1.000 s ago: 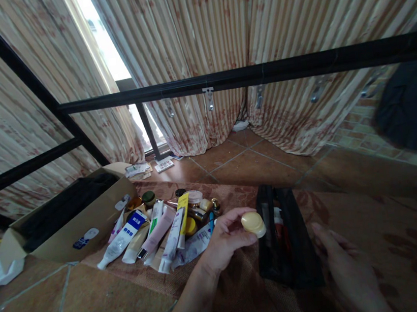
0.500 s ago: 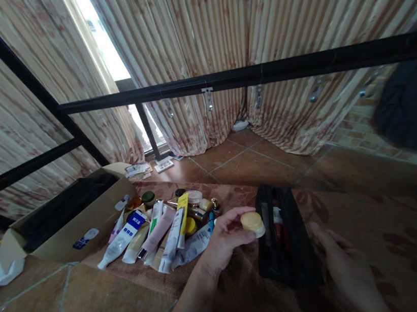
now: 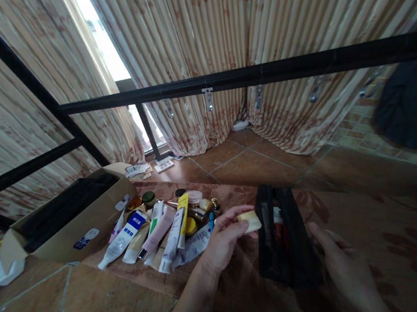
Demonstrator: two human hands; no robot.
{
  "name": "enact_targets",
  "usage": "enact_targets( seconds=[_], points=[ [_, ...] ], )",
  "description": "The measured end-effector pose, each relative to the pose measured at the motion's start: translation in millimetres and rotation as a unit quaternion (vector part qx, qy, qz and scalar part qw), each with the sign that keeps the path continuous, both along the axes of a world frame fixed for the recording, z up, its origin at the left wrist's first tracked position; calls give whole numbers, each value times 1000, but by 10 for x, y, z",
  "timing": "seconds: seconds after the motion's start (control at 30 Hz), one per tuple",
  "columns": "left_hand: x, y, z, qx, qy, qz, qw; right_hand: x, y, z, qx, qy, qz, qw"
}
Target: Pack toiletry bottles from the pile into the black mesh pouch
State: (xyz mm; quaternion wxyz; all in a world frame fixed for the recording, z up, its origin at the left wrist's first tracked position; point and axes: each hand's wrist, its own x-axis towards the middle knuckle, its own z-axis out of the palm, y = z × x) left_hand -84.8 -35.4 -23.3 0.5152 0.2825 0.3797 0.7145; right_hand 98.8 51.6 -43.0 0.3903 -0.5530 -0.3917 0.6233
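Just left of the black pouch [image 3: 302, 251], whose long axis points forward, the left hand [image 3: 224, 240] pinches a pale yellow jar [image 3: 251, 221], while the right hand [image 3: 341, 264] bends its fingers beside the pouch's right wall (whether gripping it, I cannot tell).

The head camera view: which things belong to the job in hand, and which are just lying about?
Seemingly in the job:
small jar, held in the left hand
black pouch, beside the right hand
tubes, on the cloth

Seemingly just about:
papers
curtains
cardboard box, less certain
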Motion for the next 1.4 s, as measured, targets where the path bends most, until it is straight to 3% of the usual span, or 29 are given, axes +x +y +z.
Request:
enact_targets(
  seconds=[0.6, 1.1, 1.4],
  points=[
    [15, 17, -45, -13, -63, 4, 998, 28, 18, -56, 14, -3, -4, 1000],
    [2, 27, -51, -72, -143, -73, 984, -8, -7, 98, 6, -42, -10, 999],
    [41, 23, -55, -89, -82, -26, 992, 31, 15, -73, 17, 0, 3, 1000]
  ],
)
